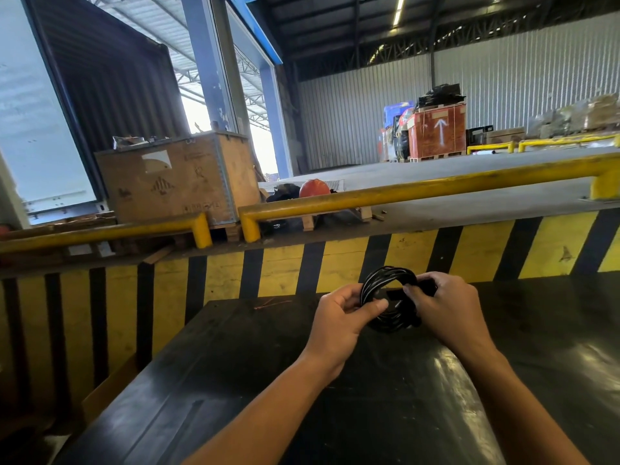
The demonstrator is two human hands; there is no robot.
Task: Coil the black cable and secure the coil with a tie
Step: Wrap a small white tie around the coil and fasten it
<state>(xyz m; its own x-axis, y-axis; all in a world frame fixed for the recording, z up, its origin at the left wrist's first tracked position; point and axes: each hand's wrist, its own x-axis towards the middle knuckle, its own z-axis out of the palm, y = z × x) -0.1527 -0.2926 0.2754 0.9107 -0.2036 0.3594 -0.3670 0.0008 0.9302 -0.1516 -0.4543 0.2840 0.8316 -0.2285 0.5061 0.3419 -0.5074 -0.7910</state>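
Above the dark counter (235,364), the left hand (339,320) grips the coiled black cable (389,298) (several loops, held upright) on its left side; the right hand (439,307) pinches the coil's right side.

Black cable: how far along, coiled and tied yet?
Coiling looks done: the black cable sits in a round multi-loop bundle above the black tabletop. The left hand and right hand both grip it. No tie is discernible, so securing is left.
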